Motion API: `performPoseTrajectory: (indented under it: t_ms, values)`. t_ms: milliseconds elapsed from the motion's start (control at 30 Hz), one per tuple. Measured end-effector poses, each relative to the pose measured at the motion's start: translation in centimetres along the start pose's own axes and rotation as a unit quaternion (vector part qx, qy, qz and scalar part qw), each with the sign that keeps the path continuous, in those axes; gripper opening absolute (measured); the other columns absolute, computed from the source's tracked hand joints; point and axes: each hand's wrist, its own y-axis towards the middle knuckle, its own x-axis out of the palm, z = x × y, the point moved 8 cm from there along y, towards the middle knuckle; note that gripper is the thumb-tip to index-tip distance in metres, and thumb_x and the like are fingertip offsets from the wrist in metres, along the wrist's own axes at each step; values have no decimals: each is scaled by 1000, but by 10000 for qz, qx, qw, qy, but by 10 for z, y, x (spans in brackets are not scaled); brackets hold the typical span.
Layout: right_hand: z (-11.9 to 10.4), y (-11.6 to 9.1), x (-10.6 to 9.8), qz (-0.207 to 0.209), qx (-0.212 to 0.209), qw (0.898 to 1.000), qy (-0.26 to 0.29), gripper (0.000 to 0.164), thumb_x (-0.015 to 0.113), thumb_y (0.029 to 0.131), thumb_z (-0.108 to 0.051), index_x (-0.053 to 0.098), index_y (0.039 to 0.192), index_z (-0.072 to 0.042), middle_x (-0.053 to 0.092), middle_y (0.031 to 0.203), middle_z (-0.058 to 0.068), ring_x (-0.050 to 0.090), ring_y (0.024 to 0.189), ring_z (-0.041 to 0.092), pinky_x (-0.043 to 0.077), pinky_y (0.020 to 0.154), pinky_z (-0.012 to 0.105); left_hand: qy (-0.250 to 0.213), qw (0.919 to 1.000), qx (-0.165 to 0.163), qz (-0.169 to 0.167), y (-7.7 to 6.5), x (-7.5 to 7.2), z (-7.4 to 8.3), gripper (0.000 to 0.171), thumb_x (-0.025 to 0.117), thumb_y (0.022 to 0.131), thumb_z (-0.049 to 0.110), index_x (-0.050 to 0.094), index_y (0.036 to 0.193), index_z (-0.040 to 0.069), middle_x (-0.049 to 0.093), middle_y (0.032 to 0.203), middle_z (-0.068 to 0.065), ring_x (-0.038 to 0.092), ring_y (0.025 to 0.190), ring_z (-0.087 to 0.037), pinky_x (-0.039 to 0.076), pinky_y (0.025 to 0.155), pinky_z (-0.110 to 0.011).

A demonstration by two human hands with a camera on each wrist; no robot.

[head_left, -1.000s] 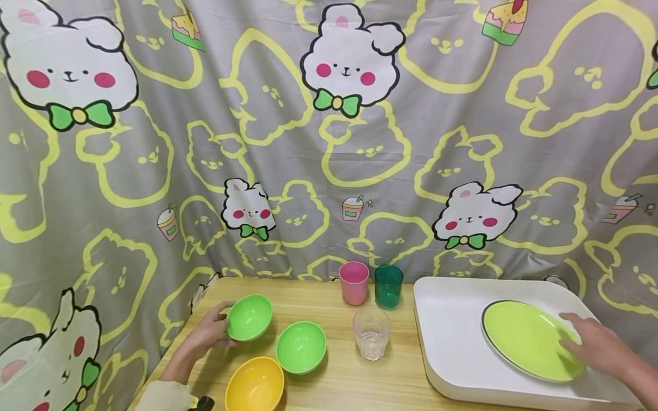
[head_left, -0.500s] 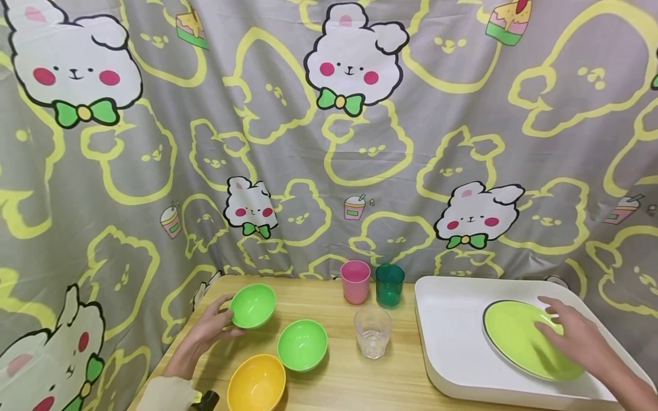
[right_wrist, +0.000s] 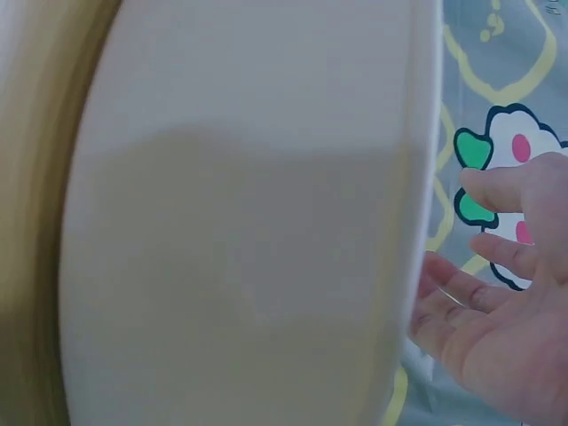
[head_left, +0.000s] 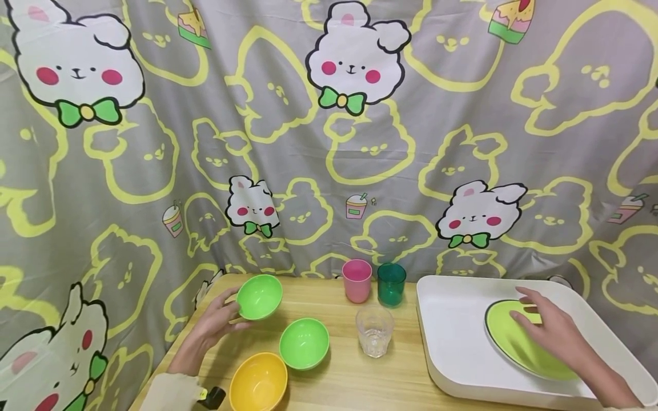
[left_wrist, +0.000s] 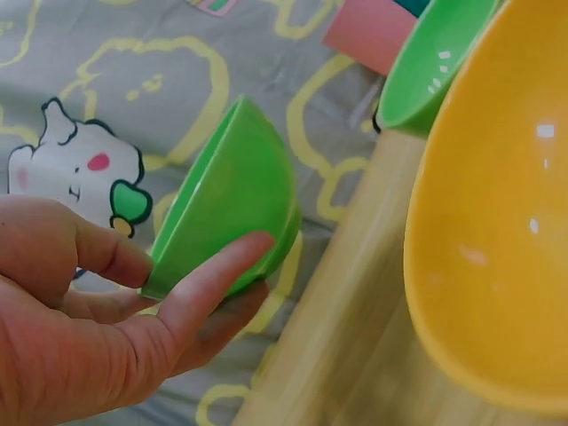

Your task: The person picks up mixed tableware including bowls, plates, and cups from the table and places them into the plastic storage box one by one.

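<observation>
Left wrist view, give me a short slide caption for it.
Left hand holding a green bowl; second green bowl and orange bowl at frame right.

Bare left hand (head_left: pixel 218 319), bare right hand (head_left: pixel 547 331), one cream sleeve (head_left: pixel 172 393).
The sleeve is soft, loose and lightly creased, its edge ending on the forearm; beside the cuff sits a small, rounded black fitting (head_left: pixel 216 398) with a yellow tab (head_left: pixel 203 394). The right forearm (head_left: pixel 601 371) is uncovered, with a pale sliver at its lower end too small to make out.
</observation>
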Motion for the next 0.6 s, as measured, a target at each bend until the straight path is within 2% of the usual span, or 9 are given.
performPoseTrajectory:
  t_ms: [167, 367, 467, 600]
  values:
    - [-12, 3, 7, -169, 150, 9991, 349, 57, 73, 95, -13, 46, 141, 9, 60, 118, 36, 63, 102, 55, 60, 62, 27, -70, 9997, 101, -213, -1, 11, 7, 59, 42, 106, -1, 16, 158, -5, 47, 138, -37, 64, 114, -33, 58, 94, -51]
    - [-28, 7, 14, -215, 149, 9981, 552, 58, 71, 98, -18, 46, 144, 7, 61, 122, 34, 62, 107, 53, 61, 65, 28, -86, 9994, 214, -266, -1, 23, 17, 57, 44, 107, 1, 19, 158, -4, 46, 139, -37, 64, 115, -35, 56, 95, -53]
    - [-35, 10, 14, -125, 109, 9979, 622, 58, 72, 98, -18, 47, 144, 6, 62, 121, 34, 63, 106, 53, 62, 67, 32, -95, 9994, 217, -250, -2, 29, 19, 57, 43, 106, 0, 22, 158, -3, 50, 137, -36, 64, 115, -35, 57, 94, -53]
    - [-45, 14, 17, -124, 58, 9969, 780, 57, 71, 98, -18, 46, 144, 6, 62, 121, 34, 64, 104, 53, 63, 69, 45, -153, 9991, 231, -329, -2, 38, 22, 57, 42, 105, -1, 22, 159, -2, 49, 138, -36, 63, 116, -37, 58, 93, -51]
